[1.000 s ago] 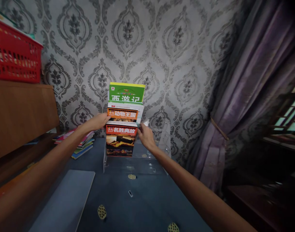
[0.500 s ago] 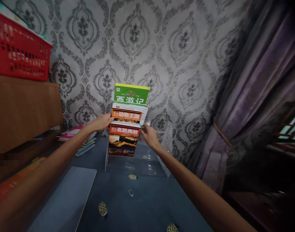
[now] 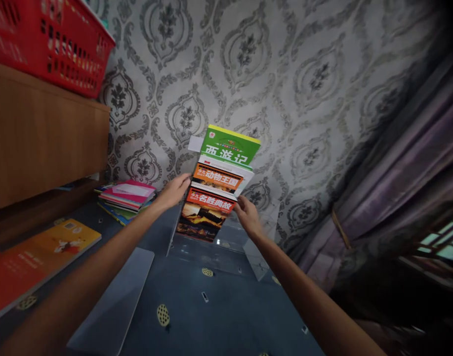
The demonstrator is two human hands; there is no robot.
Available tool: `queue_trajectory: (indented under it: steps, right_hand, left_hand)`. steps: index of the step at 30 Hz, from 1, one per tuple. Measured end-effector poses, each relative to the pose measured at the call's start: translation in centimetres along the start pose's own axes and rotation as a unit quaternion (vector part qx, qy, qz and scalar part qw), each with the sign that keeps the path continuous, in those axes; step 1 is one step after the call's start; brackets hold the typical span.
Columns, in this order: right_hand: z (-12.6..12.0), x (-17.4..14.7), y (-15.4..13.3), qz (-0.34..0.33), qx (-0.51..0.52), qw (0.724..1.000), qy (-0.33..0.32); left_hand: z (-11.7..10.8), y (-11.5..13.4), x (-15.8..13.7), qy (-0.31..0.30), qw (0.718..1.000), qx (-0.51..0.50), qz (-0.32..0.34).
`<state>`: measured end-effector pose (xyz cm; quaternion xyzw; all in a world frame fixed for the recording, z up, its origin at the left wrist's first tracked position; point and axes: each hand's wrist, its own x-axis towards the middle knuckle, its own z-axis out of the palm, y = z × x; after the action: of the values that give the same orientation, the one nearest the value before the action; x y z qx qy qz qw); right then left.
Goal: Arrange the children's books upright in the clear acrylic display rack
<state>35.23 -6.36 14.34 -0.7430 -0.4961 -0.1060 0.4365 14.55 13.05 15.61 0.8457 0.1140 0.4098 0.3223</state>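
Several books stand in stepped rows in a transparent plastic book rack [image 3: 261, 257] on the blue tablecloth. In front is a book with a red title band and a golden picture of a wall [image 3: 202, 215]. Behind it rises an orange-banded book [image 3: 218, 179], and at the back a green book with a yellow top edge [image 3: 231, 146]. My left hand [image 3: 175, 191] is closed at the left edge of the books. On the opposite side, my right hand [image 3: 247, 215] grips their right edge near the front book's top corner. Some fingertips are hidden behind the books.
An orange book [image 3: 44, 262] and a grey-blue flat board or book [image 3: 113, 296] lie at left. Behind them sits a pile of booklets [image 3: 126, 195]. A red basket [image 3: 59, 47] stands on a wooden cabinet [image 3: 48, 133]. A purple curtain [image 3: 378, 183] hangs at right.
The view has tilted and shifted, so the books and rack appear farther right and slanted. More of the orange book shows at left. Both hands remain at the books' edges.
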Motion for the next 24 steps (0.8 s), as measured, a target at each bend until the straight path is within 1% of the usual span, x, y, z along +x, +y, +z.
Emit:
queue_trajectory:
  steps: [3, 6, 10, 16, 19, 24]
  right_hand:
    - [0.1, 0.0, -0.1, 0.004, -0.020, 1.000, 0.013]
    - [0.0, 0.1, -0.1, 0.006, -0.043, 0.999, 0.023]
    - [-0.1, 0.2, 0.0, 0.004, -0.064, 0.998, 0.029]
    - [-0.1, 0.1, -0.1, -0.015, -0.062, 0.997, 0.042]
    - [-0.1, 0.1, -0.2, -0.013, -0.065, 0.996, 0.052]
    - [0.0, 0.1, -0.1, -0.021, -0.051, 0.997, 0.047]
  left_hand:
    - [0.9, -0.4, -0.6, 0.032, 0.999, -0.015, 0.021]
    - [1.4, -0.4, -0.8, 0.044, 0.998, -0.013, 0.037]
    - [1.5, 0.2, -1.2, 0.028, 0.999, 0.020, 0.027]
    - [1.1, 1.8, -2.0, 0.009, 0.991, 0.129, 0.029]
    - [0.9, 2.3, -2.2, 0.003, 0.989, 0.147, 0.028]
    - [0.8, 2.4, -2.1, 0.002, 0.988, 0.153, 0.035]
